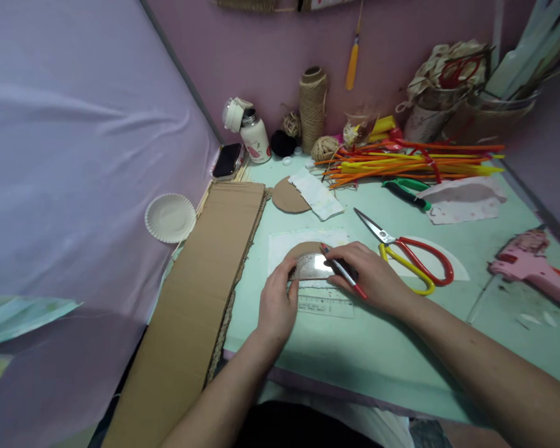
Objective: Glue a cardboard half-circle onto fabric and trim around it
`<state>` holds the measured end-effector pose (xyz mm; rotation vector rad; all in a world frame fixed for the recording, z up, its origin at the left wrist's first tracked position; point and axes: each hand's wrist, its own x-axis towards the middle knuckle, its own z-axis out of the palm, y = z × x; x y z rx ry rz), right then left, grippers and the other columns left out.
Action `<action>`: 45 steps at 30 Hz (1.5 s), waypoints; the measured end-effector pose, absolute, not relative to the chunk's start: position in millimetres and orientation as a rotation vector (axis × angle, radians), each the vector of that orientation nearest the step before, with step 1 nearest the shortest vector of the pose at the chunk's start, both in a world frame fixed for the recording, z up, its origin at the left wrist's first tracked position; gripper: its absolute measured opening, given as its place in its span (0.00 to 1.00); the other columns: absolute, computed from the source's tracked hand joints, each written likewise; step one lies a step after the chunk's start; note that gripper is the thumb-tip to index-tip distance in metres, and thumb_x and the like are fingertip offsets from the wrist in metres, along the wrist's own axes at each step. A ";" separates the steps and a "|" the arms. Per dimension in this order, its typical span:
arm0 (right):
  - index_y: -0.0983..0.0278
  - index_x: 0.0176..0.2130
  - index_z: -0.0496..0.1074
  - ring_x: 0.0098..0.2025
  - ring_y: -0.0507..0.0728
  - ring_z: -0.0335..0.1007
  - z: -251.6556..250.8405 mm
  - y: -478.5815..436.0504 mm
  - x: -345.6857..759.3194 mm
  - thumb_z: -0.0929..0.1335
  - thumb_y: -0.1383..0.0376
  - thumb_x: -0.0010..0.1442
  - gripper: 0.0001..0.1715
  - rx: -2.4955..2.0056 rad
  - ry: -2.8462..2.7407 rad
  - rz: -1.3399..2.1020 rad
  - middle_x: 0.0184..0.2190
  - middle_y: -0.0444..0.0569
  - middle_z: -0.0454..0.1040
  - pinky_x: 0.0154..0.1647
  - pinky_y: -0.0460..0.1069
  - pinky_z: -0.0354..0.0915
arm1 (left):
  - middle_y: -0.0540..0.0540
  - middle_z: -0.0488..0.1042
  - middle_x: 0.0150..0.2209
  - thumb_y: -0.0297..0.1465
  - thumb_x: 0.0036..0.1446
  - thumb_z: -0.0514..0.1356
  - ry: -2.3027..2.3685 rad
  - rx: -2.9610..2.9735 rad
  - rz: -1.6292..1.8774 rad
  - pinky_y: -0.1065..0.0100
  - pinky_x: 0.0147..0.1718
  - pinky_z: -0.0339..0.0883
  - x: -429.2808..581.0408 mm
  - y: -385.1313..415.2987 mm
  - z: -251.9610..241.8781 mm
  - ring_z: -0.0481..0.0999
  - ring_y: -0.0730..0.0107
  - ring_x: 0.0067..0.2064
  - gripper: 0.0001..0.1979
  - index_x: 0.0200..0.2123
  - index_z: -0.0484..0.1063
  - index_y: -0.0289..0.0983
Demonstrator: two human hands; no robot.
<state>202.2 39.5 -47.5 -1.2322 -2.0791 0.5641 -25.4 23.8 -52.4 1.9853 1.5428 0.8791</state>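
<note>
A clear protractor (312, 266) lies on a half-round piece of cardboard (303, 248), over a white sheet (280, 241). My left hand (279, 298) pinches the left end of the protractor and cardboard. A red and silver pen (348, 279) is in my right hand (366, 274), whose fingertips also rest at the right end of the protractor. Below the hands a clear ruler (326, 307) lies flat on the table. Scissors with a red and a yellow handle (408, 258) lie beside my right hand, on a white curved sheet (448, 254).
A long cardboard strip (191, 280) covers the table's left side. Cut cardboard (289, 198), green-handled pliers (406, 191), a pink glue gun (532, 267) and orange and yellow stems (401, 162) lie around. At the back stand a bottle (256, 138) and a twine cone (312, 109).
</note>
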 end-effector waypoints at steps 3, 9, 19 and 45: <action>0.60 0.48 0.72 0.49 0.65 0.72 -47.8 39.2 202.3 0.71 0.62 0.61 0.15 -1.223 -2.085 0.557 0.45 0.54 0.79 0.46 0.59 0.69 | 0.40 0.75 0.56 0.22 0.61 0.55 1.559 1.980 0.860 0.55 0.55 0.70 -25.0 22.9 -51.6 0.75 0.59 0.56 0.20 0.56 0.68 0.38; 0.60 0.48 0.70 0.49 0.65 0.71 -48.0 39.1 201.8 0.71 0.62 0.62 0.15 -1.227 -2.099 0.559 0.46 0.54 0.78 0.46 0.59 0.69 | 0.41 0.76 0.54 0.24 0.62 0.55 1.553 2.019 0.861 0.55 0.54 0.71 -24.4 22.1 -51.3 0.76 0.59 0.54 0.18 0.55 0.69 0.39; 0.59 0.47 0.71 0.47 0.65 0.71 -46.8 38.0 202.2 0.71 0.63 0.61 0.14 -1.234 -2.093 0.553 0.44 0.52 0.79 0.44 0.58 0.69 | 0.43 0.78 0.53 0.22 0.62 0.54 1.552 2.027 0.838 0.56 0.53 0.72 -22.7 21.6 -49.3 0.77 0.61 0.53 0.18 0.54 0.69 0.40; 0.59 0.47 0.72 0.46 0.65 0.72 -44.3 38.6 201.7 0.70 0.62 0.61 0.13 -1.230 -2.084 0.595 0.42 0.53 0.79 0.44 0.59 0.69 | 0.39 0.77 0.55 0.23 0.65 0.53 1.443 2.256 0.932 0.55 0.56 0.73 -23.5 22.3 -52.1 0.77 0.60 0.56 0.14 0.46 0.78 0.36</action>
